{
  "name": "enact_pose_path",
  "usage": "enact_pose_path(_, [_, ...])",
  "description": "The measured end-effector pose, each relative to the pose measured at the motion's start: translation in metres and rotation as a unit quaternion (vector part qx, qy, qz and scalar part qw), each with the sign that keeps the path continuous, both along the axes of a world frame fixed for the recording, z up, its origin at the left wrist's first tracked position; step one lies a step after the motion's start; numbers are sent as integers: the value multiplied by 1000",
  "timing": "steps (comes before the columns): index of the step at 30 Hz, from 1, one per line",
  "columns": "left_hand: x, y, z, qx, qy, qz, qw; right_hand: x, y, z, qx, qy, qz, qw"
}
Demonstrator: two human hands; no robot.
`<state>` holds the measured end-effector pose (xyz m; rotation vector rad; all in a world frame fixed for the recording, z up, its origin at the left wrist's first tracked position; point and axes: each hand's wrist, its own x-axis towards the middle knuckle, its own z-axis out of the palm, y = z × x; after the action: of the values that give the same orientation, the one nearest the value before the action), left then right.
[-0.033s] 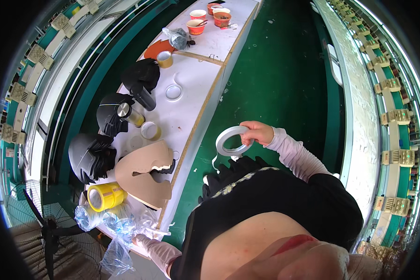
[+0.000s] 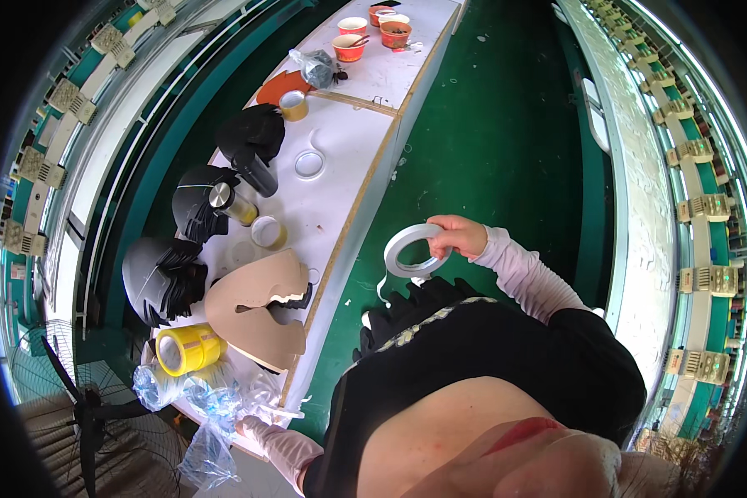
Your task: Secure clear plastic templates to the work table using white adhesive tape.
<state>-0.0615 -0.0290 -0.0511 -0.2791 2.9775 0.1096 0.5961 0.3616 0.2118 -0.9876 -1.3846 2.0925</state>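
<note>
My right hand [image 2: 460,237] is closed on a roll of white tape [image 2: 396,254], its fingers gripping the right side of the ring over the green floor. A loose strip of the tape hangs from the roll's left side. At the table's near end, my left hand [image 2: 243,427] lies against a crumpled clear plastic bag [image 2: 213,398]; its fingers are mostly hidden. Just beyond the bag rest rolls of yellow tape [image 2: 196,348]. A stack of beige curved cut pieces [image 2: 253,309] lies to their right, with a black edge showing beneath.
Stacks of black cut pieces [image 2: 153,282] line the table's left side, near a metal flask [image 2: 233,204] and other tape rolls [image 2: 267,233]. Red bowls [image 2: 349,50] stand at the far end. A fan [image 2: 87,411] is at lower left. Machine rows flank both sides.
</note>
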Motion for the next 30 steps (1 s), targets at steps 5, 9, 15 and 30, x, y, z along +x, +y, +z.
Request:
enact_pose_path(5, [37, 24, 48, 43, 19, 8, 999, -2, -2, -2, -11, -6, 0, 1000])
enact_pose_path(9, [62, 26, 83, -72, -50, -105, 991, -6, -2, -3, -8, 5, 6, 1000])
enact_pose_path(15, [57, 24, 75, -21, -23, -95, 995, -8, -2, -5, -16, 9, 5, 1000])
enact_pose_path(30, [48, 27, 59, 2, 0, -139, 990, -1, 1, -12, -1, 6, -18, 1000])
